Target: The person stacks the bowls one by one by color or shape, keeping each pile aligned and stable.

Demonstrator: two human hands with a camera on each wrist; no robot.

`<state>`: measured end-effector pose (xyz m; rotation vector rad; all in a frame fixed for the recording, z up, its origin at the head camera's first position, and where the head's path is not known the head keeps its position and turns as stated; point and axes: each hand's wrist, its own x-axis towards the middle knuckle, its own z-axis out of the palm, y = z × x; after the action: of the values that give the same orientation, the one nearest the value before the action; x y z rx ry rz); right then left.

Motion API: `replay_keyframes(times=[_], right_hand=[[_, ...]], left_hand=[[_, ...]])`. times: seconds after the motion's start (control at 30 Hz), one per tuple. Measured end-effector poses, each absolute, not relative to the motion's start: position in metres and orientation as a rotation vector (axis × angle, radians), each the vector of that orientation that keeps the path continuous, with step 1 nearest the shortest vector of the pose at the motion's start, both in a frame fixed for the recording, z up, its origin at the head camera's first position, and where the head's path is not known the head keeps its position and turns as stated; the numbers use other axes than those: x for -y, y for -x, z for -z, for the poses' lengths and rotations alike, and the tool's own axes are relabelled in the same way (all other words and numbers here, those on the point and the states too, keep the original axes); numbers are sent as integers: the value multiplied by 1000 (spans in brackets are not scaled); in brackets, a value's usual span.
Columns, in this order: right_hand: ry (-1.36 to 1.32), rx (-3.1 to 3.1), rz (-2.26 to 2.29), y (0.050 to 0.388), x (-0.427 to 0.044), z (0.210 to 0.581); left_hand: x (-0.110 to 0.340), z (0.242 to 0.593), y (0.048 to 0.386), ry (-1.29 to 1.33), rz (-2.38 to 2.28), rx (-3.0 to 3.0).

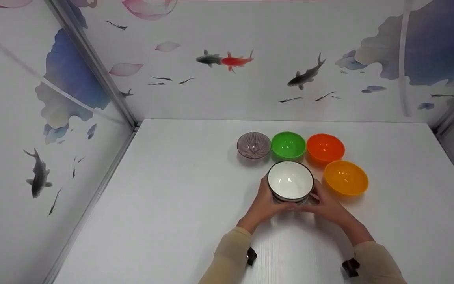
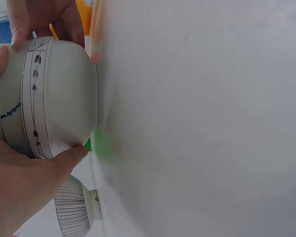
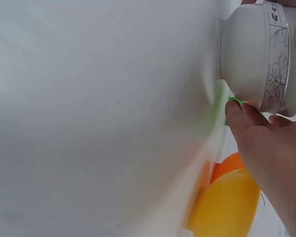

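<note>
Both hands grip a stack of white bowls (image 1: 290,179) with dark rims, from its two sides. My left hand (image 1: 264,204) curls round the left side, and my right hand (image 1: 326,205) round the right, the thumbs nearly meeting at the front. In the left wrist view, the lowest bowl (image 2: 71,94) shows a patterned band and has its base at the tabletop. The left hand (image 2: 27,180) has fingers near that base. In the right wrist view, the right hand (image 3: 266,143) holds the stack's side (image 3: 244,54). How many bowls are stacked is unclear.
Behind the stack stand a ribbed purplish glass bowl (image 1: 253,145), a green bowl (image 1: 288,145) and an orange-red bowl (image 1: 325,148). A yellow-orange bowl (image 1: 346,177) sits close to the right hand. White panels with painted fish enclose the white table (image 1: 164,205) at left, back and right.
</note>
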<state>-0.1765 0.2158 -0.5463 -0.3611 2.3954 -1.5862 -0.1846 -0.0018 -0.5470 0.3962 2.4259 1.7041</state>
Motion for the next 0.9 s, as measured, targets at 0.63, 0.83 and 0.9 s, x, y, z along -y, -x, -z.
replay_keyframes(times=[0.63,0.83,0.9], right_hand=[[358,-2684,1541,172,-234,508],[296,-2845,1453,173,-244,503],[279,-2878,1435,174,-247,503]], left_hand=[[1,546,185,-386,-1719,-2412],[1,546,186,-370,-1714,-2410],[1,546,186,-363,-1705,-2408]])
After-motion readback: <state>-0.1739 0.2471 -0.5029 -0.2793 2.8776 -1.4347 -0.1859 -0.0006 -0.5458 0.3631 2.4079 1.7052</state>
